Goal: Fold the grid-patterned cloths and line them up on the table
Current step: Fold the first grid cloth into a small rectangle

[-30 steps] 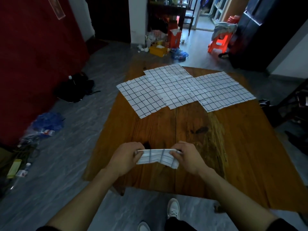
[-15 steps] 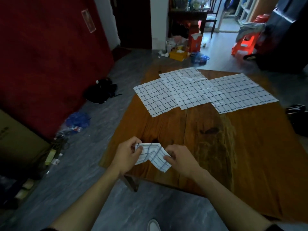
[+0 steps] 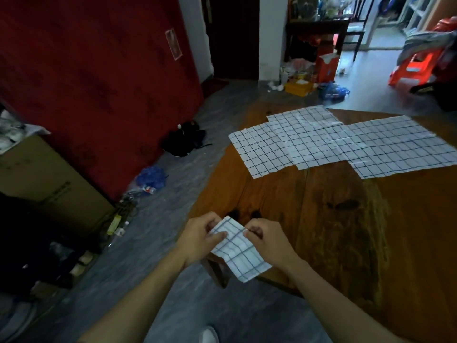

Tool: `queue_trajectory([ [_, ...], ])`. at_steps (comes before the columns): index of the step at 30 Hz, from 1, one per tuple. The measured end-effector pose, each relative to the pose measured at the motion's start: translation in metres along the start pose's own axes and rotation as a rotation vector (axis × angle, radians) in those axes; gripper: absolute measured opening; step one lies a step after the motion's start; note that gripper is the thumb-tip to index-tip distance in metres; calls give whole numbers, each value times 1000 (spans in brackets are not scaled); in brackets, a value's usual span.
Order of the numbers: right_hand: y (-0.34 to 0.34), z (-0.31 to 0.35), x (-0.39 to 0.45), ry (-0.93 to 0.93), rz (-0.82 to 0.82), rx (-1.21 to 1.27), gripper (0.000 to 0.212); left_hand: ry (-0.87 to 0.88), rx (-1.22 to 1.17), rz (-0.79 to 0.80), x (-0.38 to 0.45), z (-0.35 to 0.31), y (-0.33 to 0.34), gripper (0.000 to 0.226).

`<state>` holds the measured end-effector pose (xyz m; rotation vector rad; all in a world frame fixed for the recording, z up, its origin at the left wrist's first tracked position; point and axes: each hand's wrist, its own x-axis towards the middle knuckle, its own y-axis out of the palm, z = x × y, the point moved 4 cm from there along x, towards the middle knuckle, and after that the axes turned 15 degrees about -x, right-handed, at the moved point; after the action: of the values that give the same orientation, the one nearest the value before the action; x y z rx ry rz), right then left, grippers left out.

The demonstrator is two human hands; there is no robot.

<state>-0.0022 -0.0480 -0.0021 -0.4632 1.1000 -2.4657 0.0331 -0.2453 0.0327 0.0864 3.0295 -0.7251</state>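
Observation:
A small folded white cloth with dark grid lines (image 3: 237, 253) hangs over the near left corner of the wooden table (image 3: 321, 219). My left hand (image 3: 200, 236) pinches its upper left edge and my right hand (image 3: 269, 240) pinches its upper right edge. The folded piece droops down and to the right past the table's edge. Three flat, unfolded grid cloths lie overlapping in a row across the far side of the table: the left one (image 3: 259, 149), the middle one (image 3: 309, 137) and the right one (image 3: 390, 147).
A red wall (image 3: 99, 70) and a cardboard box (image 3: 44, 174) stand to the left. Black shoes (image 3: 183, 139) and a blue bag (image 3: 150, 177) lie on the grey floor. An orange stool (image 3: 418, 65) and clutter sit beyond the table.
My hands have come closer together and folded the cloth strip again, so it now hangs as a shorter, thicker piece. The view has swung to the left.

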Motion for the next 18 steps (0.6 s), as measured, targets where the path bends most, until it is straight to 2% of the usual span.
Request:
queue_trajectory([
  [4,16,-5,18,181,5,45,7,-162,-27,47,10,36,-17,18],
  [11,43,20,66,423,-119,161,10,-349,-571,-77,50,91,-69,21],
  [16,74,36,85,625,-218,344,12,-362,-590,206,74,114,-86,28],
  [18,83,39,90,668,-245,379,13,-352,-578,252,83,123,-88,30],
])
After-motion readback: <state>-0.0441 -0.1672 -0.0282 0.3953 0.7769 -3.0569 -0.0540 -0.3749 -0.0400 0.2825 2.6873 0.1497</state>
